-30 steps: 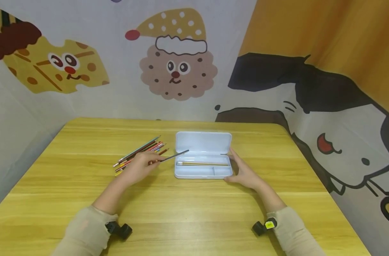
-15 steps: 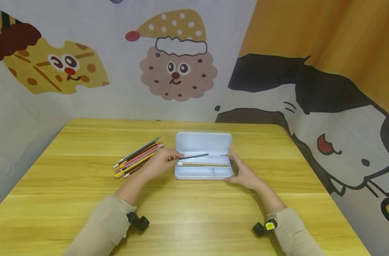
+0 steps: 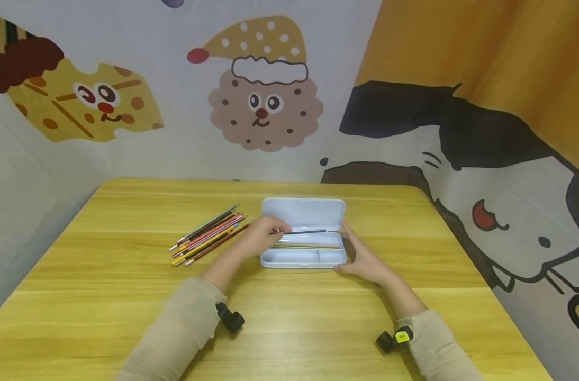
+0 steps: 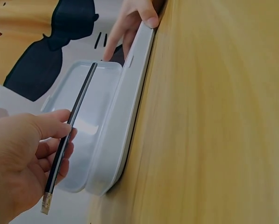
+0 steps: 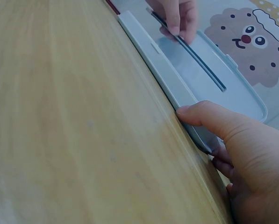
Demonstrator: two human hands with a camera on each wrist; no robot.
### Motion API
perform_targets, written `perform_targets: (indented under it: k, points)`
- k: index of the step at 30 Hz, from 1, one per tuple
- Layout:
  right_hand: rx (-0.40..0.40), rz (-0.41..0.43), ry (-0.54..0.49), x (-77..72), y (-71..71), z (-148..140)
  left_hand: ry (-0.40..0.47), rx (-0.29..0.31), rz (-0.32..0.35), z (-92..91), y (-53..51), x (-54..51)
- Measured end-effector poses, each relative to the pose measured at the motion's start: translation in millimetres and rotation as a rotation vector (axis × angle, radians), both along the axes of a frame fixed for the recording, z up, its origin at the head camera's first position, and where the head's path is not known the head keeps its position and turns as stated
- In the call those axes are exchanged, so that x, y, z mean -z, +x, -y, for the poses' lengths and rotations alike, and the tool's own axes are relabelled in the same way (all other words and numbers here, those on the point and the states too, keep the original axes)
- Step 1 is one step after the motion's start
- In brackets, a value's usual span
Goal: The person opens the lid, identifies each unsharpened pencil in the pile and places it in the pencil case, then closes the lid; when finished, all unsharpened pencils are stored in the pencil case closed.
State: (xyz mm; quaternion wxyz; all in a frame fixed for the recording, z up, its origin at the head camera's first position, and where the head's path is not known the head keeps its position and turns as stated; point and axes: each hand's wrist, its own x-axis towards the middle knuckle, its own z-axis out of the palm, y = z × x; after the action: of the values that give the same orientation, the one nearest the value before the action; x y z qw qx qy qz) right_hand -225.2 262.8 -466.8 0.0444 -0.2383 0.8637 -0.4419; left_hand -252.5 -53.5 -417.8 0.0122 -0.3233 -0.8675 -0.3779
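Observation:
My left hand [image 3: 261, 233] pinches a dark, striped pencil [image 4: 77, 105] between thumb and fingers, its eraser end towards the palm. The pencil hangs over the back part of a white pencil case [image 3: 289, 258], whose lid [image 3: 304, 212] stands raised behind it. Inside the case's long compartment lies at least one gold-coloured pencil [image 3: 313, 246], partly hidden by the left hand. At the case's right end, my right hand [image 3: 365, 259] grips it, the thumb [image 5: 195, 113] on the front wall and the other fingers round the end.
To the left of the case, a loose pile of several pencils [image 3: 208, 238] lies slanted on the wooden table [image 3: 289, 317]. A cloth wall with cartoon figures rises behind the table. Both wrists carry small black cameras [image 3: 231, 317].
The left hand has moved right from beside the pencil pile to above the open case, carrying the dark pencil. The right hand has stayed at the case's right end.

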Motion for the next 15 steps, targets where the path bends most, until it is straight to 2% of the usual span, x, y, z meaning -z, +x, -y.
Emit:
perform_targets:
  k: [8,11,15]
  points:
    - [0.013,-0.001,0.015,-4.0,2.4,1.8,0.058,0.052,-0.016,-20.4,-8.5,7.6]
    - [0.014,0.007,0.009,-14.0,8.4,6.6,0.062,0.052,-0.022,-26.7,-9.8,9.7]
    - [0.016,0.030,0.010,-29.5,17.0,13.1,0.049,0.041,0.004,-33.6,-9.6,11.4]
